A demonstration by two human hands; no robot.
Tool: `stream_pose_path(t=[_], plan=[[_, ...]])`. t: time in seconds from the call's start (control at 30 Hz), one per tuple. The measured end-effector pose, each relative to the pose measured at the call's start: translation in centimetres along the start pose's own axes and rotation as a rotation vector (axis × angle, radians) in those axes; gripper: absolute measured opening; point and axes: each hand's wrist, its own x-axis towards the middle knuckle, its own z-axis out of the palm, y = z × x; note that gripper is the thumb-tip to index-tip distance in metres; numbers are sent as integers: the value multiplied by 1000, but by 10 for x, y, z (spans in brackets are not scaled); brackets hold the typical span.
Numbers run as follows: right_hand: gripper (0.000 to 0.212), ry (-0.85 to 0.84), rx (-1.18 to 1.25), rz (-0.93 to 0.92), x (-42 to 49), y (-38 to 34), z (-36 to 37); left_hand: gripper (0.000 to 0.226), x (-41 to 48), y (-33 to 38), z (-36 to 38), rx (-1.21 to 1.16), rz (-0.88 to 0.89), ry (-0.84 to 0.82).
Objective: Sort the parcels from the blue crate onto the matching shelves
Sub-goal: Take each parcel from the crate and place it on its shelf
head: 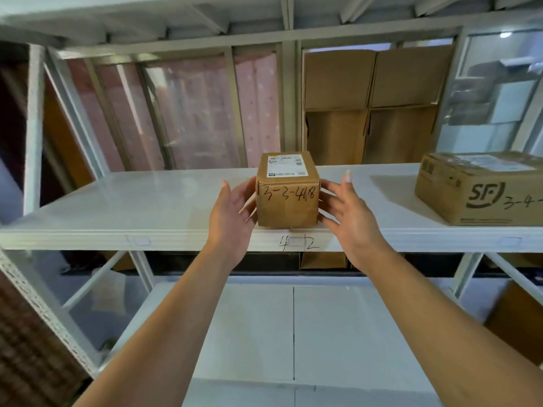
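A small brown cardboard parcel (288,190) stands at the front edge of a white shelf (152,212). "3-3-48" is handwritten on its front and a white label lies on its top. Marks reading "4" and "2" sit on the shelf lip just below it. My left hand (233,214) is at the parcel's left side with straight fingers touching it. Beside the parcel's right face is my right hand (349,211), fingers spread and straight, their tips at the face. Neither hand is curled round the box.
A larger brown box (482,189) marked "SF" and "3-4-" stands on the same shelf at the right. Flat cardboard sheets (373,107) lean behind the rack. A lower white shelf (293,333) lies beneath my arms. A slanted white upright (44,312) is at the left.
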Motion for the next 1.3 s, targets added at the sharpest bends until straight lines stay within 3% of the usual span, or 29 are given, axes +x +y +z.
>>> stream_pose_path(t=[0.43,0.83,1.03,1.13,1.3], plan=[[48,91,-12,7,8,17,1,57,24,-17,-11,6,-42,-68],[42,109,-94,-20,10,22,2,33,26,-18,-7,94,-1,-72],[20,315,-288,-232,-8,18,-11,24,3,-15,-17,159,134,77],[9,252,-304,-283,-22,13,-10,26,-23,-12,-26,169,189,93],[10,39,-273,-278,-36,13,7,20,-51,-9,-40,148,199,65]])
